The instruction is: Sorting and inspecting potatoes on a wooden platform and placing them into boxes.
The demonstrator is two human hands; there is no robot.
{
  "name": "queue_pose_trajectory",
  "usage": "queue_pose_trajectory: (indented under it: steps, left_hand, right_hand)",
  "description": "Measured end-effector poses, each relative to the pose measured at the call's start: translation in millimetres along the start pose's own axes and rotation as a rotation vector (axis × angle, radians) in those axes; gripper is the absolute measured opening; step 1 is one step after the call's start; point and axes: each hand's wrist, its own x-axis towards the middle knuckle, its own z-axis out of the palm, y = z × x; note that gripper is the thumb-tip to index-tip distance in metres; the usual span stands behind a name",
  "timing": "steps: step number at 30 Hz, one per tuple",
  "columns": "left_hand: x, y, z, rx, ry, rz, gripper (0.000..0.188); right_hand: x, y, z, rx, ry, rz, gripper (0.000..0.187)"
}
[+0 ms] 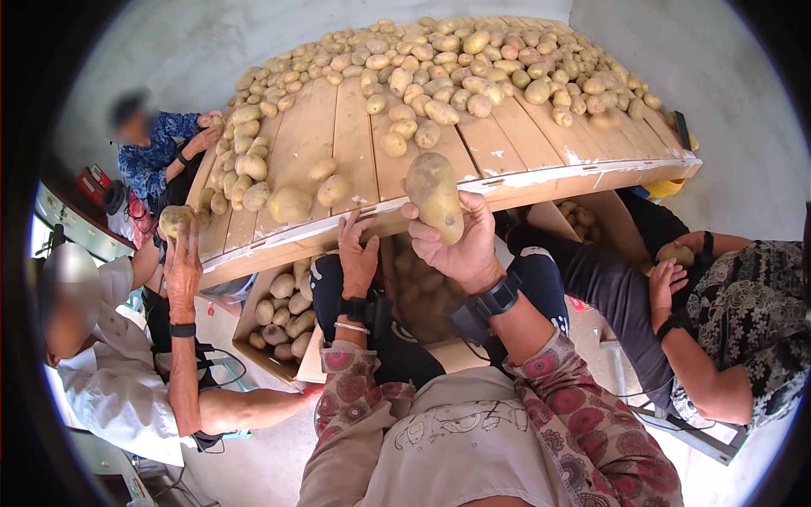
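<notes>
right hand clamped on potato | left hand spread, gripping wooden table edge | concrete floor

Wooden plank desk with loose potatoes heaped toward 12 o'clock. Cardboard box of potatoes beneath its edge at 7 o'clock. Co-workers seated at 9 o'clock, 10 o'clock and 4 o'clock.
</notes>
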Motion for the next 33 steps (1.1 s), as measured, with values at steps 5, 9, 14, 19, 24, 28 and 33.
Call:
queue_pose_trajectory:
  steps: [5, 9, 14, 19, 24, 28, 33]
  left_hand:
    - [-3, 88, -22, -0.786, -0.127, -0.451, 0.027]
    - [-5, 141, -39, -0.942, -0.087, -0.413, 0.032]
    - [-1, 181, -41, -0.964, -0.171, -0.150, 0.047]
    - [0, 178, -32, -0.905, -0.153, -0.165, 0.048]
    - [1, 177, -26, -0.924, -0.151, -0.170, 0.045]
    - [-1, 180, -25, -0.897, -0.148, -0.179, 0.047]
    - [-2, 183, -21, -0.967, -0.122, -0.125, 0.047]
  right_hand:
    - [-13, -11, -14, -0.371, 0.077, -0.007, 0.051]
    - [-26, -12, -2, -0.923, 0.284, -0.206, 0.058]
    - [-40, -13, -4, -1.546, 0.267, -0.484, 0.069]
    - [-44, -21, -14, -1.747, 0.236, -0.565, 0.062]
    - [-46, -25, -9, -1.833, 0.245, -0.600, 0.060]
    - [-49, -24, -8, -1.909, 0.236, -0.661, 0.059]
    - [-50, -26, -8, -1.939, 0.197, -0.720, 0.058]
